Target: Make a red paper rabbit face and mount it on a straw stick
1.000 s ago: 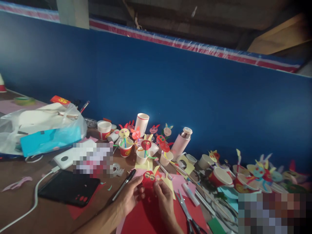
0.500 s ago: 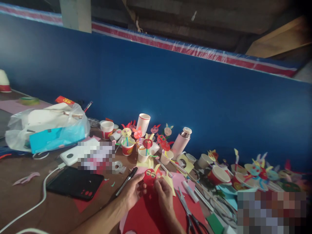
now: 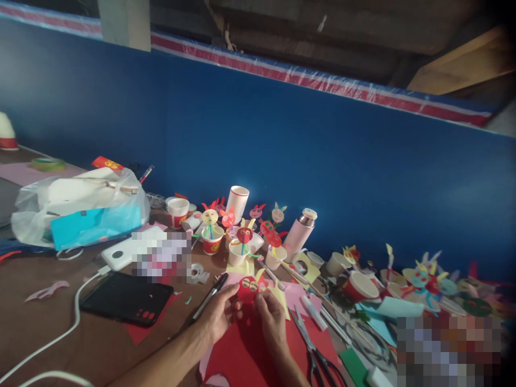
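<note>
Left hand: the left hand (image 3: 221, 314) is nearly closed, thumb and fingertips pinching the left edge of a round red paper face with two yellowish eyes (image 3: 247, 291); too hard a pinch could crease the thin rim.
Right hand: the right hand (image 3: 272, 317) is likewise nearly closed, thumb and forefinger gripping the opposite edge; uneven pulling between the hands could tear the piece.
Red face: held between both hands, above a large red paper sheet (image 3: 258, 355); if dropped there, it could be hard to pick out, colour matching colour.
Scissors: black-handled metal scissors (image 3: 309, 344) lie just beside the right hand, blades slightly parted; a careless sideways sweep could meet the points.
Pen: a slim black-and-grey pen (image 3: 210, 295) lies just beside the left hand; a nudge might roll it away.
Cups: beyond the hands, a white paper cup (image 3: 239, 253) bears another red face on a thin stem; being light and top-heavy, it could tip if brushed.
Cable: farther left, a white cable (image 3: 76, 309) joins a white power bank (image 3: 121, 255); a forearm snagging the slack could drag it.
</note>
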Motion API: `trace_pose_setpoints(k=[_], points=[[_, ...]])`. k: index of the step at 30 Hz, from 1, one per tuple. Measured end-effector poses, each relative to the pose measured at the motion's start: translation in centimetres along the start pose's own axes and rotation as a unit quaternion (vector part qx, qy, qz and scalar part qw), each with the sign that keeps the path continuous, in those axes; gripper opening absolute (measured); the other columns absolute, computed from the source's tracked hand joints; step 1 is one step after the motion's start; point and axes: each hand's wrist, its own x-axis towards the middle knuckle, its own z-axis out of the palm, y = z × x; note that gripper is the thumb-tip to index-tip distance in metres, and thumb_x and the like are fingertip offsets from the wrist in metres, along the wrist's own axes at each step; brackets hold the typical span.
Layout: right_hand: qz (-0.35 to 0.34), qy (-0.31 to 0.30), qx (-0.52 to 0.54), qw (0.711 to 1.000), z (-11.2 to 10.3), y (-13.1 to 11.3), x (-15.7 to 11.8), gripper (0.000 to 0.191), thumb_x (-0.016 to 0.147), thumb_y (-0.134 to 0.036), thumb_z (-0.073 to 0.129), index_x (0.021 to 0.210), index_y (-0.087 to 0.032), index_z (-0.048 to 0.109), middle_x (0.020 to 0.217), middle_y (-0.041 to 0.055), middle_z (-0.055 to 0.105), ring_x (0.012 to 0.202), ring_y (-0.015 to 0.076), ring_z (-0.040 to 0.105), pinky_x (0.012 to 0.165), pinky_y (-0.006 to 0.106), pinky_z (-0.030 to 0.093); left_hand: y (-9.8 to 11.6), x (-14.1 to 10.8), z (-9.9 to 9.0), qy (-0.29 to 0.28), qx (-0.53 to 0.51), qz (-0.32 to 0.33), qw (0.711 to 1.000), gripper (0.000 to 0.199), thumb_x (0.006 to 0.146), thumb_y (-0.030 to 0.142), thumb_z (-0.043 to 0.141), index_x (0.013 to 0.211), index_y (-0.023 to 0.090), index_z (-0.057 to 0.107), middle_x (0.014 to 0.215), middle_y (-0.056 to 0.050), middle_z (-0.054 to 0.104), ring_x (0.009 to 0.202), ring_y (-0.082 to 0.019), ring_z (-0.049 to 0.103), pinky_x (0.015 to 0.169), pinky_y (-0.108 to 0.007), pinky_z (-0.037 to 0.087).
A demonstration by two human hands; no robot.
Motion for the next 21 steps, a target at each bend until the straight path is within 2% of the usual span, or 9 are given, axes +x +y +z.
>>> trace_pose_setpoints(k=[7, 13, 21], points=[[0.014, -0.016, 0.005, 1.0, -0.25, 0.27, 0.06, 0.027, 0.073, -0.043, 0.058, 0.066, -0.017, 0.058, 0.054, -0.0013, 0.055, 0.049, 0.0121, 0.047, 0.047, 0.022, 0.038, 0.2, -0.11, 0.34, 0.003, 0.004, -0.004, 1.0, 0.024, 0.067, 0.025, 0.07, 0.08, 0.016, 0.053, 0.066, 0.003, 0.056, 0.047, -0.006, 0.05, 0.044, -0.02, 0.042], [0.027, -0.046, 0.023, 0.998, -0.28, 0.22, 0.0, 0.025, 0.077, -0.04, 0.055, 0.066, -0.018, 0.052, 0.053, -0.0047, 0.049, 0.045, 0.0099, 0.044, 0.045, 0.021, 0.037, 0.38, -0.29, 0.63, 0.01, 0.004, -0.008, 1.0, 0.022, 0.068, 0.024, 0.069, 0.079, 0.016, 0.051, 0.06, 0.004, 0.053, 0.045, -0.007, 0.05, 0.041, -0.019, 0.04], [0.015, -0.045, 0.015, 0.999, -0.37, 0.32, 0.14, 0.025, 0.077, -0.04, 0.056, 0.066, -0.018, 0.053, 0.054, -0.0046, 0.048, 0.048, 0.0099, 0.044, 0.047, 0.021, 0.038, 0.27, -0.09, 0.38, 0.007, 0.002, -0.009, 1.0, 0.022, 0.067, 0.024, 0.07, 0.077, 0.017, 0.051, 0.058, 0.006, 0.051, 0.044, -0.007, 0.049, 0.042, -0.019, 0.04]])
